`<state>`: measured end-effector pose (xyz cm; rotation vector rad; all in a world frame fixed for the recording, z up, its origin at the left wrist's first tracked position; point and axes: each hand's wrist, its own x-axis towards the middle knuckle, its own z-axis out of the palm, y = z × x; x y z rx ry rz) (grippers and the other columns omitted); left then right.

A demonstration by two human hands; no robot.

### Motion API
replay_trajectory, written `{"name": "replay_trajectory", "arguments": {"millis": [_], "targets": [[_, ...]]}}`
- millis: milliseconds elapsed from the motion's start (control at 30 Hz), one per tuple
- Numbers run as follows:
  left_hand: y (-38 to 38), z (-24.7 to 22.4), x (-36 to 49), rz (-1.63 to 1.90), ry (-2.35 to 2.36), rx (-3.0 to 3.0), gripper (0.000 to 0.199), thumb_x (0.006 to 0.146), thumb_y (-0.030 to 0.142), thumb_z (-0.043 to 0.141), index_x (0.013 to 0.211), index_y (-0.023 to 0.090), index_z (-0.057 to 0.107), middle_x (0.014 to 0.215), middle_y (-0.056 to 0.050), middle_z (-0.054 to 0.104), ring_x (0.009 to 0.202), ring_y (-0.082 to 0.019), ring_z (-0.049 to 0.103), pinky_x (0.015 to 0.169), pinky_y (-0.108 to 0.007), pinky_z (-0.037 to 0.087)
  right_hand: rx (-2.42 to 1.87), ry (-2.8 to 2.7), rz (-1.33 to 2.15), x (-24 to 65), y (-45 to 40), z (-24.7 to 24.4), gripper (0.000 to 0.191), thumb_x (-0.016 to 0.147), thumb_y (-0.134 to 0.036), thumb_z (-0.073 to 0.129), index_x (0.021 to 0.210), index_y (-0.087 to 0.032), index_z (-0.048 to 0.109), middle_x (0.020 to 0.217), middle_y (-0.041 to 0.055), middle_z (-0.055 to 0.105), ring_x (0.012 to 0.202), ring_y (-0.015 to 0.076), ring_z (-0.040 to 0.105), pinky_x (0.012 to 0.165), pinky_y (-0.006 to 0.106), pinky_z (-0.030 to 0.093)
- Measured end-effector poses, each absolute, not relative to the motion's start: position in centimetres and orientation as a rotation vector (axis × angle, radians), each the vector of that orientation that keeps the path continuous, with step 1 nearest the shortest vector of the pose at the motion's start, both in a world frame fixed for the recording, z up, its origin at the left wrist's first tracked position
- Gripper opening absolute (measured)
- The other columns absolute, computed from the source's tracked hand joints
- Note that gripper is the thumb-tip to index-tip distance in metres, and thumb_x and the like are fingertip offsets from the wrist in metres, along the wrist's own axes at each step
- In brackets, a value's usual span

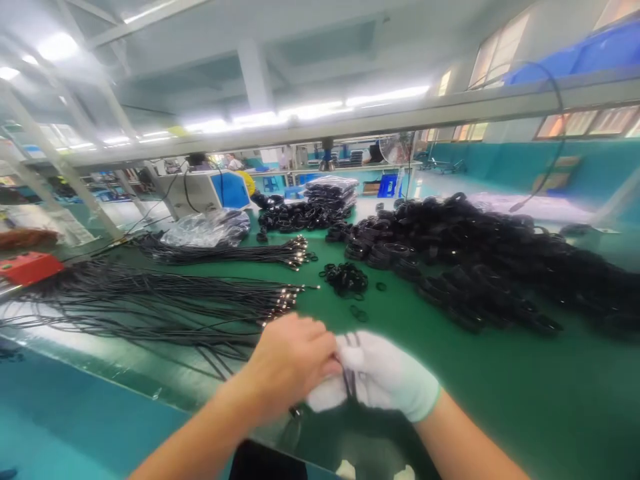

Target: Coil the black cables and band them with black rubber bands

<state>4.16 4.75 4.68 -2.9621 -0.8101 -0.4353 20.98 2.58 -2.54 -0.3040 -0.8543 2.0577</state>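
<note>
Near the front edge of the green table, my bare left hand [295, 360] is closed and meets my right hand. A white glove covers my right hand [385, 373], whose fingers are wrapped round a looped black cable [350, 383]. The left fingertips pinch at the same cable, against the glove. Just beyond the hands lie a small heap of black rings [346, 279] and a few loose rings [359, 313]. Long black cables [175, 293] with metal ends stretch out to the left.
A large pile of coiled black cables [480, 260] covers the right side. A second cable bundle [225, 254], a clear plastic bag [207, 229] and a white and blue machine [205, 191] stand beyond. A red box [31, 268] is at far left.
</note>
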Motion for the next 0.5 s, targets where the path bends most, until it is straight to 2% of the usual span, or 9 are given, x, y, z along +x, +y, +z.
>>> {"name": "replay_trajectory", "arguments": {"millis": [100, 233, 367, 433, 500], "targets": [[8.0, 6.6, 4.2, -0.469, -0.721, -3.212, 0.020, 0.082, 0.038, 0.061, 0.074, 0.020, 0.065, 0.074, 0.002, 0.063, 0.070, -0.012, 0.056, 0.065, -0.023, 0.037, -0.186, -0.882, 2.221, 20.3, 2.0, -2.8, 0.042, 0.078, -0.032, 0.066, 0.109, -0.006, 0.056, 0.094, 0.0197, 0.068, 0.084, 0.0292, 0.068, 0.081, 0.055, 0.046], [10.0, 5.0, 4.9, -0.669, -0.714, -3.609, 0.018, 0.080, 0.034, 0.063, 0.077, 0.017, 0.068, 0.077, 0.000, 0.065, 0.073, -0.011, 0.058, 0.068, -0.019, 0.042, -0.166, -0.812, 2.289, 20.3, 1.7, -2.4, 0.050, 0.076, -0.034, 0.068, 0.116, -0.008, 0.052, 0.094, 0.0162, 0.069, 0.086, 0.0296, 0.068, 0.086, 0.063, 0.040], [10.3, 1.4, 4.5, -0.845, -0.916, -3.607, 0.023, 0.089, 0.027, 0.048, 0.088, 0.017, 0.068, 0.082, -0.002, 0.066, 0.077, -0.013, 0.059, 0.071, -0.021, 0.044, -0.129, -0.792, 2.222, 20.3, 1.7, -2.0, 0.054, 0.077, -0.036, 0.067, 0.122, -0.012, 0.049, 0.099, 0.0134, 0.068, 0.092, 0.0293, 0.066, 0.087, 0.060, 0.041], [10.2, -0.2, 3.7, -0.709, -1.138, -3.442, 0.026, 0.091, 0.025, 0.042, 0.093, 0.020, 0.067, 0.085, -0.001, 0.066, 0.079, -0.013, 0.059, 0.072, -0.022, 0.044, -0.104, -0.781, 2.169, 20.2, 1.8, -1.7, 0.056, 0.075, -0.037, 0.069, 0.122, -0.014, 0.050, 0.097, 0.0107, 0.066, 0.089, 0.0280, 0.066, 0.084, 0.057, 0.043], [9.9, -1.4, 2.7, -0.539, -1.366, -3.226, 0.029, 0.092, 0.025, 0.037, 0.092, 0.021, 0.065, 0.086, 0.000, 0.066, 0.078, -0.014, 0.059, 0.070, -0.022, 0.043, -0.065, -0.741, 2.123, 20.1, 1.9, -1.4, 0.054, 0.073, -0.037, 0.072, 0.118, -0.015, 0.052, 0.088, 0.0044, 0.063, 0.081, 0.0227, 0.065, 0.081, 0.054, 0.045]]}}
